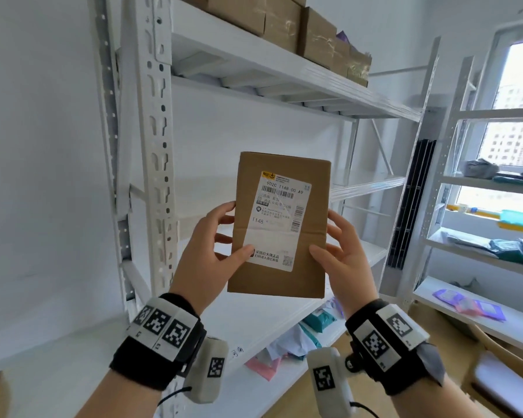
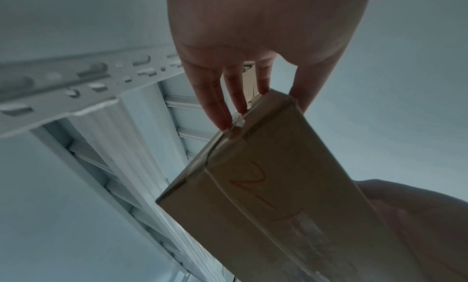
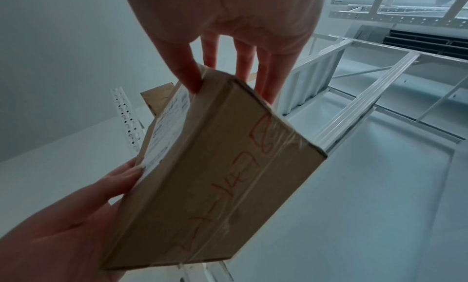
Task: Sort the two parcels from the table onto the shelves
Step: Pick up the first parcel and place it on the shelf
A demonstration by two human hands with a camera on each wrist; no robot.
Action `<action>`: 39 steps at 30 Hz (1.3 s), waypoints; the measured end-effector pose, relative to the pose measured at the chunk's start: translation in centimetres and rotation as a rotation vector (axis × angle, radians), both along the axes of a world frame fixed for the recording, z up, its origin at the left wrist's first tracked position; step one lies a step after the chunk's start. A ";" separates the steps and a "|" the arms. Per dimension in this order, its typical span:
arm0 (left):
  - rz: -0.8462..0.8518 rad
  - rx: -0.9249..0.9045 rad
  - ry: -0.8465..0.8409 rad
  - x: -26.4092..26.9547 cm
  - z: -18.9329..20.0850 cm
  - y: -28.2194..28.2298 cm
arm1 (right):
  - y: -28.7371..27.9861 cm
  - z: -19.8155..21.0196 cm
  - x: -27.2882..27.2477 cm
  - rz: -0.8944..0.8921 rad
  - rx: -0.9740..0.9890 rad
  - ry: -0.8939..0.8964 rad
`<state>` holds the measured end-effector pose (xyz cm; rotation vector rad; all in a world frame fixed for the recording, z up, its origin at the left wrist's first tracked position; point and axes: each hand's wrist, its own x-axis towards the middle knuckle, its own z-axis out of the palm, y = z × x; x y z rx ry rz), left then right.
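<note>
White shelving rack [image 1: 284,76], its middle shelf [image 1: 372,186] directly behind the parcel [image 1: 281,224] (cardboard boxes already stand on the level above). The parcel is held upright in mid-air, long axis vertical, label facing the person, clear of every shelf. Left hand [image 1: 212,248] and right hand [image 1: 341,251] clamp its opposite long edges, thumbs on the front, fingers [image 2: 215,106] behind; both sit equally near. Placement likely calls for a push forward and away from the person.
</note>
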<state>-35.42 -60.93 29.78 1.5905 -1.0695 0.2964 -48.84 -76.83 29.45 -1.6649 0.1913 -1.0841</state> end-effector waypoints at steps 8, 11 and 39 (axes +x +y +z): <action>0.047 -0.104 -0.035 5.0 2.0 -8.1 | -8.4 3.7 5.4 0.019 -0.093 -0.008; 0.069 -0.112 -0.058 6.5 3.0 -9.8 | -10.3 4.6 7.3 0.031 -0.097 -0.026; 0.563 0.006 0.162 12.3 14.0 -14.2 | -18.2 14.4 23.3 0.458 -0.166 0.158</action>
